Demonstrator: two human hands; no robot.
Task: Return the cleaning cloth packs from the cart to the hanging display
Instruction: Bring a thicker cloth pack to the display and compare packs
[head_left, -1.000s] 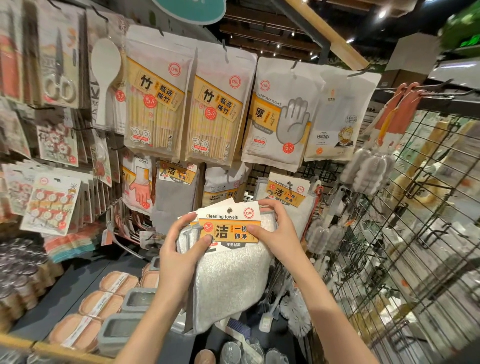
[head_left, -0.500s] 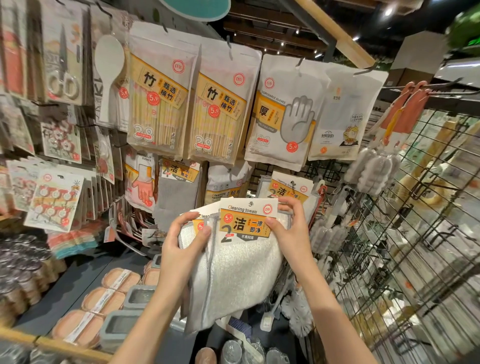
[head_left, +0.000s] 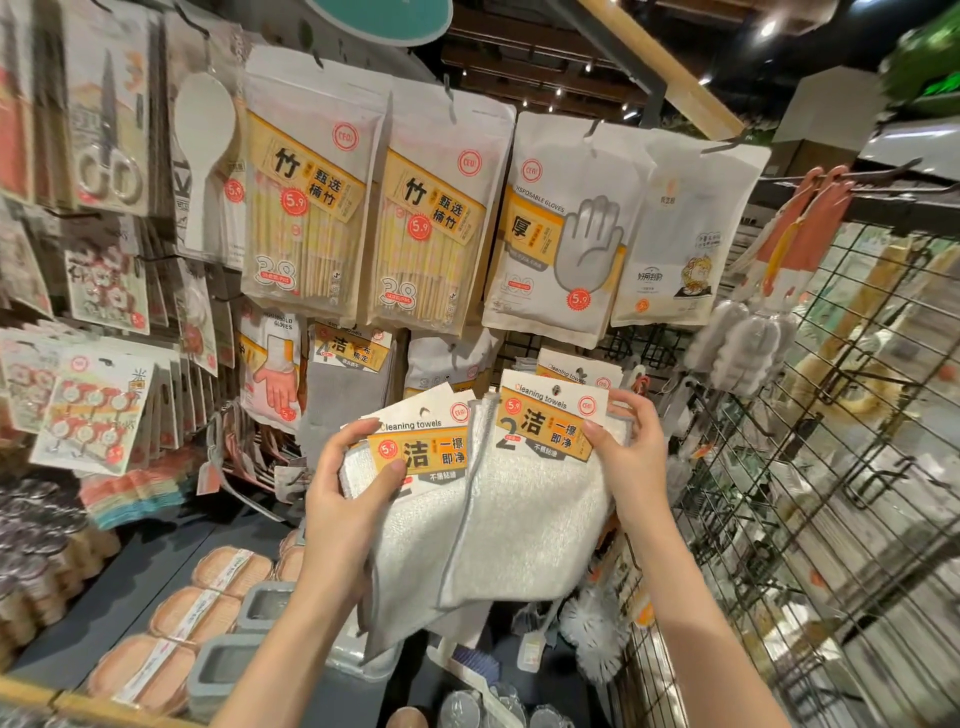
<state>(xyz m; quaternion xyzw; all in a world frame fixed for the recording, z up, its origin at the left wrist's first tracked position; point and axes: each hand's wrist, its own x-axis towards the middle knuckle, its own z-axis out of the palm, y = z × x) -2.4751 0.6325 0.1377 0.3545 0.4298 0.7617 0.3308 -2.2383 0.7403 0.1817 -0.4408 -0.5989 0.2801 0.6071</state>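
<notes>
Two cleaning cloth packs (head_left: 483, 499) sit unhung at six o'clock below the hanging display (head_left: 576, 371), left hand (head_left: 348, 499) and right hand (head_left: 631, 457) each grasping one, both left to hook.

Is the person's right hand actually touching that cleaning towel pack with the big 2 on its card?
Touching. The head view shows the right hand pinching the cleaning towel pack, thumb pressed on its orange label and fingers curled behind the card's right edge.
</notes>
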